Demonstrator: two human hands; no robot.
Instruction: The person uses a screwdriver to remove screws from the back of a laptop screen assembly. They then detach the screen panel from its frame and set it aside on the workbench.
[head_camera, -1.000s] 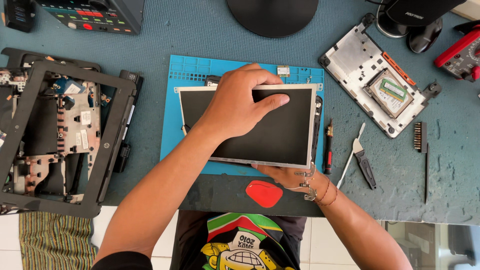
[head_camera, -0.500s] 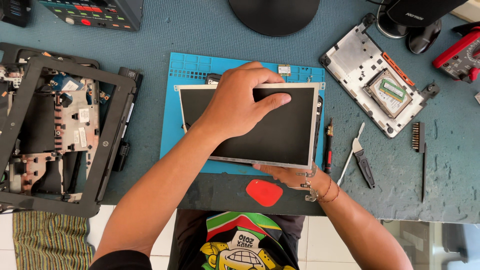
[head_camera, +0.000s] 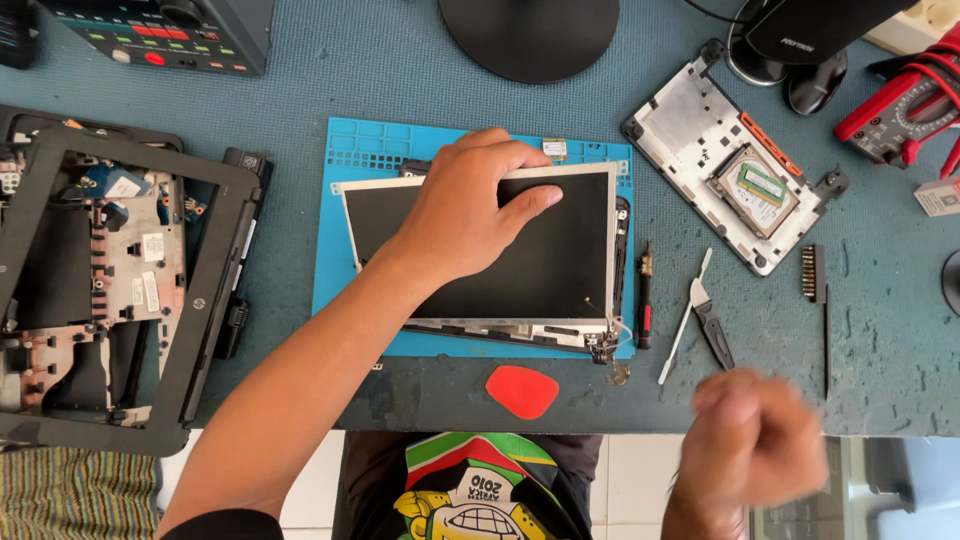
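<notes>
Your left hand (head_camera: 465, 205) lies flat on the laptop screen panel (head_camera: 520, 255), palm down, with the fingers spread over its upper edge and the thumb on the dark glass; it presses on the panel and does not close around it. The panel rests on the blue work mat (head_camera: 345, 160), which sits in the middle of the tabletop (head_camera: 350, 80), near the front edge. At the lower right corner of the panel a small hinge with thin wires (head_camera: 605, 345) sticks out.

Your right hand (head_camera: 755, 440) is in the air over the front edge of the tabletop, to the right of the mat. It is blurred. The fingers look curled into a loose fist, and I cannot tell if something is inside it.

Just beside the right edge of the mat lies a small screwdriver (head_camera: 645, 295), and next to it are a metal spudger (head_camera: 685, 320) and a pair of tweezers (head_camera: 712, 322). A red pick (head_camera: 522, 390) lies at the front edge, below the mat. Toward the left edge is the opened laptop base (head_camera: 110, 290) with a black bezel frame (head_camera: 215, 250) over it. Toward the back right corner lies a silver cover plate (head_camera: 730, 170).
</notes>
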